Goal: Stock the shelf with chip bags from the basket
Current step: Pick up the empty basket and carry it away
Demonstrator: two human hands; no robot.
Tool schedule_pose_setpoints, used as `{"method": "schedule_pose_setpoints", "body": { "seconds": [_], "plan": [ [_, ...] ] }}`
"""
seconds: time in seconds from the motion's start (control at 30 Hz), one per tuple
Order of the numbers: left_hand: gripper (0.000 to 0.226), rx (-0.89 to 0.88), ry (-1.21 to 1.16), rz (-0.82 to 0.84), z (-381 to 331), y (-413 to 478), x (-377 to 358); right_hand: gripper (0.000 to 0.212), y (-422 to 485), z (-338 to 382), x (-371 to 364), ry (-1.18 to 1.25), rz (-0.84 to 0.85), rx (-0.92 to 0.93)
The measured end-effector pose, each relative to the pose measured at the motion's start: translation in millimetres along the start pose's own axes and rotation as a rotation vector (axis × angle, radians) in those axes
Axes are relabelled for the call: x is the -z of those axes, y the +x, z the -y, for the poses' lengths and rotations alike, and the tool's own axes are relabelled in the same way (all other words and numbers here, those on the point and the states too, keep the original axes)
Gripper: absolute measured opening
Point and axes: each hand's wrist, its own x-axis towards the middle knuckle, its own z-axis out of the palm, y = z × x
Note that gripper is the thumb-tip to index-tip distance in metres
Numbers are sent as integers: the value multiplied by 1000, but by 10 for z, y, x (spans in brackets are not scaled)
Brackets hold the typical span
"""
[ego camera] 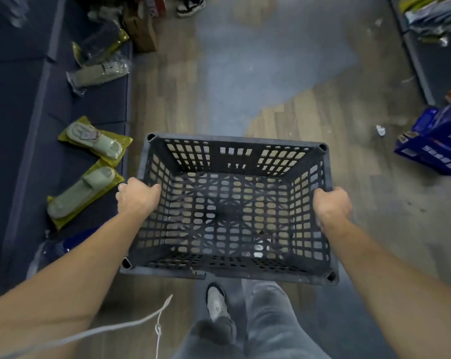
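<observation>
Holds basket [245, 141] between both hands, above the floor [271, 73]. Grips the left rim with left hand [137, 196], fingers curled over the edge; grips the right rim with right hand [331, 204] likewise, hands well apart. Left of the left hand, bagged slippers [82, 193] on a dark shelf [17, 125]. Beyond and right of the right hand, blue boxes [436, 146] on the floor. Nearer than the hands, a shoe [216, 303].

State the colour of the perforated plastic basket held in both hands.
The perforated plastic basket is dark grey, clearest in the head view.
</observation>
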Motion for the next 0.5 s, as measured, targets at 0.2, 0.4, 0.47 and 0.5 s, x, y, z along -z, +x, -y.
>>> {"method": "schedule_pose_setpoints", "body": {
  "seconds": [0.2, 0.4, 0.47, 0.5],
  "plan": [
    [64, -23, 9, 1, -1224, 391, -89, 36, 927, 736, 269, 21, 9, -1],
    [65, -57, -21, 10, -2343, 783, -104, 39, 1774, 1511, 511, 17, 4, 11],
    [64, -63, -33, 18, -2696, 945, -115, 40, 2063, 1771, 568, -2, -11, 19],
    [64, -66, -35, 21, -2872, 1031, -117, 40, 2207, 1911, 591, -11, -16, 24]
  ]
}}
